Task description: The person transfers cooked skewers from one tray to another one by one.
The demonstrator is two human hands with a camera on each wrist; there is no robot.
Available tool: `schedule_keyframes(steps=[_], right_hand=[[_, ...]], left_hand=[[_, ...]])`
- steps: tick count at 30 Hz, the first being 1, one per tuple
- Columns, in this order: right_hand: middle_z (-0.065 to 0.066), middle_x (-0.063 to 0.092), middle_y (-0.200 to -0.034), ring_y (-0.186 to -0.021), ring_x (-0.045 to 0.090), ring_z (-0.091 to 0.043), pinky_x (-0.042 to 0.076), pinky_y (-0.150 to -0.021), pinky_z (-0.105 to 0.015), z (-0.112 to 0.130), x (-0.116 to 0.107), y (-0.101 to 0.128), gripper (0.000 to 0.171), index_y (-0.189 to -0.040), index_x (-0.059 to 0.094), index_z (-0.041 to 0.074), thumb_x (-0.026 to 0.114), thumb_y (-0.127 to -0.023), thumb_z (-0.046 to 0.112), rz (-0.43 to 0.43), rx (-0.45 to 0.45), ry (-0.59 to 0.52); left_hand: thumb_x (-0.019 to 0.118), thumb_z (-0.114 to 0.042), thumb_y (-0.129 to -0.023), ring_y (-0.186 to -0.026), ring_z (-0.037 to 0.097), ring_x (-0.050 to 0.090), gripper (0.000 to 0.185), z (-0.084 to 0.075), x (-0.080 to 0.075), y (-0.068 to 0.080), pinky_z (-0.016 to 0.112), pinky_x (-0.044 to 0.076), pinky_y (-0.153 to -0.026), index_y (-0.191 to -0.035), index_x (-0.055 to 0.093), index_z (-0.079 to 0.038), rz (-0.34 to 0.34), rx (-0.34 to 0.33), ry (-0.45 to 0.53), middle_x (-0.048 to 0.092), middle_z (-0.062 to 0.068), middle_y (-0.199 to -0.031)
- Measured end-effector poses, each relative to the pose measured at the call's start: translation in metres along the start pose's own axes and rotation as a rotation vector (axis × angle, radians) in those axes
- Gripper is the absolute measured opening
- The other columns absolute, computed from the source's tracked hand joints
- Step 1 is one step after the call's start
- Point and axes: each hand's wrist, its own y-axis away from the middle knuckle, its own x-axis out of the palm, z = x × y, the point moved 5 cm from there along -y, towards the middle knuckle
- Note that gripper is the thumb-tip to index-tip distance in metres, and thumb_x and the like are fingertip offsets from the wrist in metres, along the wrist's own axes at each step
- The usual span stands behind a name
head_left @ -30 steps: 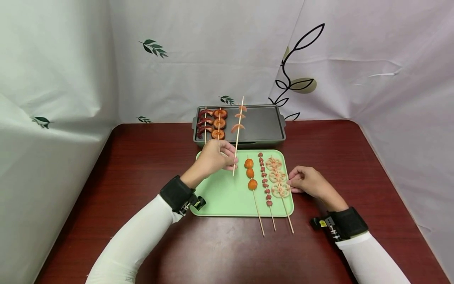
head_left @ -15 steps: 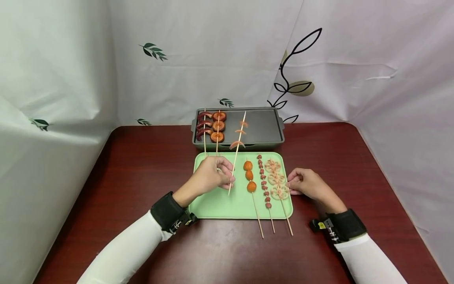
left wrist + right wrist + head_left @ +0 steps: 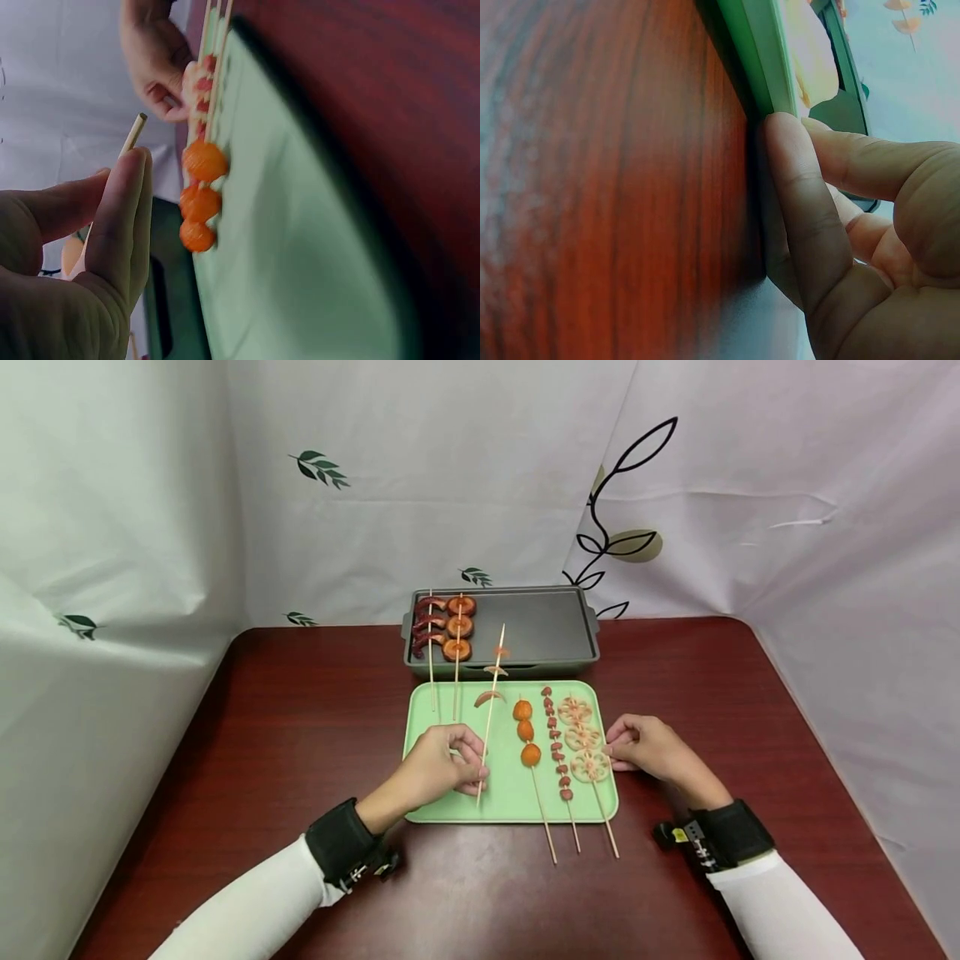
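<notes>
My left hand [image 3: 448, 768] pinches a thin wooden skewer [image 3: 491, 693] near its lower end, between thumb and fingers [image 3: 120, 217]. It carries pale orange shrimp-like pieces [image 3: 489, 697] and slants above the green tray [image 3: 450, 806], its tip reaching the dark grill pan [image 3: 547, 627]. Three skewers lie on the tray: orange balls [image 3: 525, 732] [image 3: 201, 196], small red pieces [image 3: 558, 742] and lotus slices [image 3: 582, 739]. My right hand [image 3: 647, 748] rests on the table, and its loosely curled fingers [image 3: 795, 195] touch the tray's right rim [image 3: 759, 60].
Two skewers lie at the left of the pan, one of dark red curled pieces [image 3: 425, 625] and one of brown round slices [image 3: 458, 627]; their sticks reach over the tray. The dark red table [image 3: 300, 710] is walled by white cloth with leaf prints.
My left hand has drawn the shrimp skewer back toward me, from over the pan to over the tray. The right hand has stayed at the tray's rim.
</notes>
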Motion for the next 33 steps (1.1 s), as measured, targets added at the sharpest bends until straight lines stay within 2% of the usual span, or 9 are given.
schedule_keyframes(steps=[7,16,23,33], right_hand=[[-0.014,0.068,-0.086,-0.075,0.072,-0.013,0.066,-0.07,-0.028,0.0,0.001,-0.001,0.015,-0.106,0.059,-0.011,0.067,-0.096,-0.002,-0.004,-0.01,0.005],[-0.014,0.068,-0.086,-0.073,0.072,-0.013,0.066,-0.068,-0.028,0.003,0.0,0.0,0.017,-0.106,0.059,-0.011,0.068,-0.096,-0.001,0.004,-0.025,0.013],[-0.014,0.067,-0.085,-0.073,0.072,-0.014,0.066,-0.069,-0.028,0.002,-0.001,0.0,0.016,-0.106,0.059,-0.011,0.068,-0.096,-0.001,-0.004,-0.019,0.025],[-0.014,0.068,-0.086,-0.073,0.071,-0.013,0.066,-0.069,-0.028,0.004,-0.001,0.0,0.017,-0.106,0.059,-0.011,0.068,-0.096,0.0,0.001,-0.025,0.02]], left_hand=[[0.07,0.015,-0.088,-0.074,0.029,0.077,0.017,0.014,0.011,0.01,0.038,0.067,-0.067,-0.101,0.059,0.013,0.006,-0.019,0.016,0.067,0.015,-0.08],[0.073,0.014,-0.085,-0.063,0.012,0.069,0.015,0.024,0.018,0.015,0.033,0.066,-0.062,-0.094,0.062,0.01,-0.008,-0.013,-0.007,0.07,0.009,-0.073],[0.07,0.017,-0.085,-0.063,0.014,0.07,0.016,0.028,0.025,0.019,0.035,0.067,-0.065,-0.096,0.059,0.012,0.025,-0.06,0.068,0.07,0.01,-0.075],[0.073,0.016,-0.084,-0.06,0.014,0.07,0.017,0.036,0.031,0.017,0.034,0.067,-0.065,-0.095,0.06,0.012,0.049,-0.123,0.083,0.067,0.009,-0.074]])
